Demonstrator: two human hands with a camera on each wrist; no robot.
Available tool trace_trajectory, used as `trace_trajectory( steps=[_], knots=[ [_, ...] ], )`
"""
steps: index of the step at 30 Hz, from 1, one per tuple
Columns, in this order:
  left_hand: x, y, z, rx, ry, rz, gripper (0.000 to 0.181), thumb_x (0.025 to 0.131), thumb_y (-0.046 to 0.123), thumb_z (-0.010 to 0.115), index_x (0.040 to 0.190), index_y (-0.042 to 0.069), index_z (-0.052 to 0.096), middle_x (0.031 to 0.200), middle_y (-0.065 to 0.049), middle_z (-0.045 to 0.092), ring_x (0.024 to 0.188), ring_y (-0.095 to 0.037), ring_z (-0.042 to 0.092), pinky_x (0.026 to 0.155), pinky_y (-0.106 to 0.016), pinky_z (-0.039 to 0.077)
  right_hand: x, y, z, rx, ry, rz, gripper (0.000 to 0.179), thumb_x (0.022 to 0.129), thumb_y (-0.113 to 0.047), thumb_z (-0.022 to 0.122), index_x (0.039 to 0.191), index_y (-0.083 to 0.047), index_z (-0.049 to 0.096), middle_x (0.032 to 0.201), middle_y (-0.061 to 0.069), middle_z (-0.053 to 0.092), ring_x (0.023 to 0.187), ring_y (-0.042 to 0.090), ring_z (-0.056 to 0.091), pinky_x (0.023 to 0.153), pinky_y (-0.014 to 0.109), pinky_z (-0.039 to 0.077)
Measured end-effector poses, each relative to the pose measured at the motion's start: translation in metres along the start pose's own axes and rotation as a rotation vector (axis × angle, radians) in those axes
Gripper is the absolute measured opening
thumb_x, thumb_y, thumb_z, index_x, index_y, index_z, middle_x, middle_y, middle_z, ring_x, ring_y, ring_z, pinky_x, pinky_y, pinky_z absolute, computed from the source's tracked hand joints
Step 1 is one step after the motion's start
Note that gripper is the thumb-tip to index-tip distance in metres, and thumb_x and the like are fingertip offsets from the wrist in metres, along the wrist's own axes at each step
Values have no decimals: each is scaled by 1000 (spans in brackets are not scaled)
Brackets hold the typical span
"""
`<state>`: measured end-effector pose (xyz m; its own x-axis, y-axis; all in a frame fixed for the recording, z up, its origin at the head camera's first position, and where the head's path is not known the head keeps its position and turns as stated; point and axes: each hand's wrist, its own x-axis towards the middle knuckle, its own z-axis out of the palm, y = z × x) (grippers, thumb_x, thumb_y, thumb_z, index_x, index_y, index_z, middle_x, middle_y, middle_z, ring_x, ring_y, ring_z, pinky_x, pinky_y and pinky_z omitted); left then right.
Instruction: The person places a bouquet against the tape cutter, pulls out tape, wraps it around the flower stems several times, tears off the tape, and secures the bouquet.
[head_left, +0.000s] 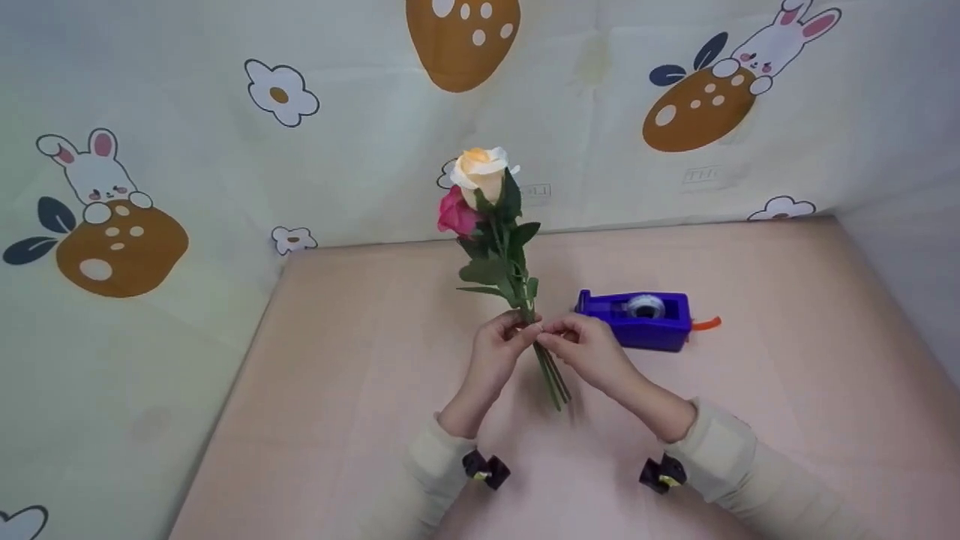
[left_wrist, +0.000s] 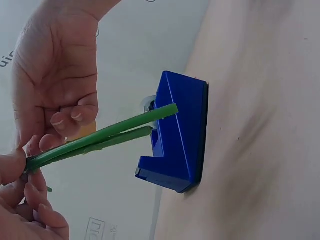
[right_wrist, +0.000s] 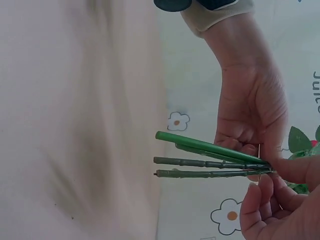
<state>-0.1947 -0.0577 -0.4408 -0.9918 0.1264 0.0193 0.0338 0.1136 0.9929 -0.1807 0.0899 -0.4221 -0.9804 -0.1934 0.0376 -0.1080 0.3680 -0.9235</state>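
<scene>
A small bunch of artificial roses is held upright over the table, with a cream rose (head_left: 480, 174) above a deep pink rose (head_left: 457, 213). Below them are green leaves (head_left: 487, 270), and several bare green stems (head_left: 551, 375) point down toward me. My left hand (head_left: 496, 346) grips the stems beneath the leaves. From the other side my right hand (head_left: 589, 349) pinches the stems at the same spot, its fingertips meeting the left thumb. Both wrist views show the cut stem ends (left_wrist: 125, 125) (right_wrist: 200, 162) sticking out past the fingers. Whether a strip of tape lies under the fingertips cannot be made out.
A blue tape dispenser (head_left: 651, 330) with a clear roll (head_left: 645, 307) stands just beyond my right hand. An orange strip (head_left: 706, 324) sticks out at its right end. Behind the pinkish table (head_left: 337, 360) hangs a printed cloth (head_left: 360, 150) with rabbits and flowers.
</scene>
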Motion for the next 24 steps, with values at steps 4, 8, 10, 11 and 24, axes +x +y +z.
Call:
trace_trajectory(
  steps=[4, 8, 10, 11, 24],
  knots=[
    [-1, -3, -1, -24, -22, 15, 22, 86, 8, 61, 101, -8, 63, 95, -14, 64, 75, -9, 52, 72, -23, 46, 2, 3, -2, 75, -51, 26, 18, 89, -12, 59, 92, 5, 64, 79, 5, 62, 66, 10, 52, 60, 21, 47],
    [-4, -3, -2, -86, -57, 2, 23, 89, 6, 56, 105, -10, 60, 104, -18, 63, 91, -14, 59, 89, -32, 46, 4, 5, -2, 198, -86, 112, 18, 90, -10, 57, 91, 8, 62, 74, -1, 58, 65, 10, 51, 61, 22, 46],
    [-4, -4, -1, -111, -66, -7, 24, 90, 6, 54, 106, -11, 59, 106, -18, 62, 96, -16, 58, 92, -35, 44, 5, 7, -1, 261, -79, 147, 17, 89, -10, 56, 89, 6, 61, 72, -3, 58, 66, 9, 52, 62, 23, 46],
    [-4, -3, -1, -122, -65, -18, 24, 91, 7, 53, 107, -11, 59, 106, -18, 62, 97, -16, 58, 93, -36, 43, 5, 7, 0, 289, -73, 158, 16, 89, -10, 56, 88, 5, 62, 72, -4, 59, 66, 9, 53, 62, 23, 46],
    [-3, -7, 2, -297, -117, -102, 20, 95, 9, 42, 93, -1, 59, 114, -13, 59, 116, -23, 46, 103, -43, 25, 11, 22, 5, 641, -224, 268, 23, 91, -9, 50, 72, -16, 61, 65, -8, 57, 62, 6, 50, 63, 22, 43]
  ],
)
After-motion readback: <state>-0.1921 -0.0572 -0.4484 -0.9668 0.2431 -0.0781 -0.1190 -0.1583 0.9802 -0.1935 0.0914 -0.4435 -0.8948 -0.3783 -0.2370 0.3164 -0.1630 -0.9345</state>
